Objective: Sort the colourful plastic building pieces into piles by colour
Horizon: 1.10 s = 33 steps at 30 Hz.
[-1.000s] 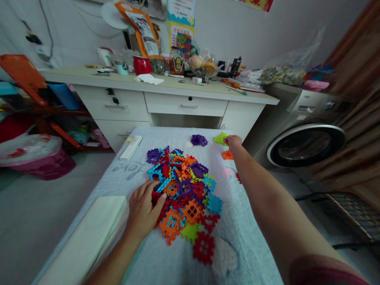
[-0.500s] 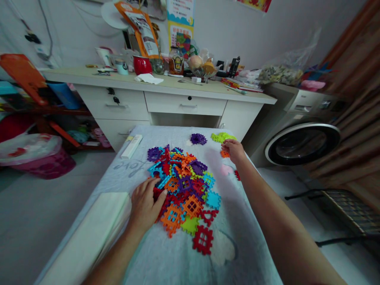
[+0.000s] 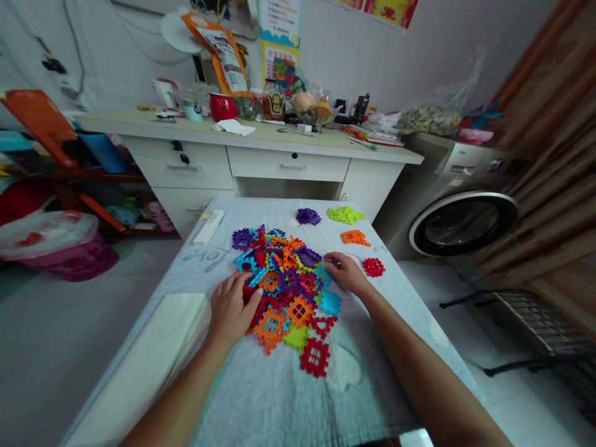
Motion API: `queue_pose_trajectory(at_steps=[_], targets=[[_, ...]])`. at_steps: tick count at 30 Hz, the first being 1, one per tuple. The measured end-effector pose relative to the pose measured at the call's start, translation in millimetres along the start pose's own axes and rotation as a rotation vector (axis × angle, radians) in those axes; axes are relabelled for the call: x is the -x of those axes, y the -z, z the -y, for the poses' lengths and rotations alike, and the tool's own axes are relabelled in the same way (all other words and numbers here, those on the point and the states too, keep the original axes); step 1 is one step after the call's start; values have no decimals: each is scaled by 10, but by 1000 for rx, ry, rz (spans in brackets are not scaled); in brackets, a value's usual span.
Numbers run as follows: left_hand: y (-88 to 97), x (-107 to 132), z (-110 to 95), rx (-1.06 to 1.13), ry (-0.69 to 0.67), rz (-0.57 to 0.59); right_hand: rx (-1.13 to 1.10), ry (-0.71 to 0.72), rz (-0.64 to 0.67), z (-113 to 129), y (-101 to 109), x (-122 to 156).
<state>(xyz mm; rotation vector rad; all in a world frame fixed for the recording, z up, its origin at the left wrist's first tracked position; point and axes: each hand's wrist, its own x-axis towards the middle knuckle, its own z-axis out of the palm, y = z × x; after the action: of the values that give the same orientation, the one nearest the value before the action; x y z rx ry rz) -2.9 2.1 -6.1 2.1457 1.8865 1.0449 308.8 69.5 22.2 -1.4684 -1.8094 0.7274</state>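
A heap of interlocking plastic pieces [image 3: 288,280] in red, orange, purple, blue and green lies in the middle of the cloth-covered table. My left hand [image 3: 231,305] rests against its left side, thumb spread from the fingers, over some red pieces. At the heap's right edge is my right hand [image 3: 347,273], fingers slightly bent and apart, close to a purple piece [image 3: 308,256] and a light blue piece [image 3: 322,274]. Smaller groups lie apart on the right: purple pieces [image 3: 308,216], lime green pieces [image 3: 346,215], orange pieces [image 3: 355,237] and red pieces [image 3: 374,267].
A white box-like object [image 3: 208,228] lies at the table's far left, and a long white folded item [image 3: 153,347] along the left edge. Behind stands a desk [image 3: 288,164] with jars and cups. A washing machine [image 3: 447,186] is at right, a pink bin [image 3: 79,254] at left.
My right hand has come back from the orange and green groups to the heap's right edge. The orange and red groups now show uncovered. My left hand stays at the heap.
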Motion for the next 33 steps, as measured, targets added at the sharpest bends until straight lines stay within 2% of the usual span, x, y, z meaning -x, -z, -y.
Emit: queue_pose_trajectory(at_steps=[9, 12, 15, 18, 24, 28, 33], targets=[[-12, 4, 5, -11, 5, -5, 149, 52, 60, 71, -140, -244], [-3, 2, 2, -9, -3, -2, 160, 73, 9, 57, -153, -283], [4, 2, -3, -8, -9, -2, 116, 56, -112, -12, -126, -348], [6, 2, -7, -4, 0, -1, -16, -65, -209, -99, -69, -460], [7, 2, -12, 0, 15, 7, -518, -389, -232, -54, -69, -753], [9, 3, -8, -7, 21, 9, -552, -467, -206, 93, -218, -1014], [-1, 6, -2, -1, 21, -1, -532, -484, -210, 230, -407, -1394]])
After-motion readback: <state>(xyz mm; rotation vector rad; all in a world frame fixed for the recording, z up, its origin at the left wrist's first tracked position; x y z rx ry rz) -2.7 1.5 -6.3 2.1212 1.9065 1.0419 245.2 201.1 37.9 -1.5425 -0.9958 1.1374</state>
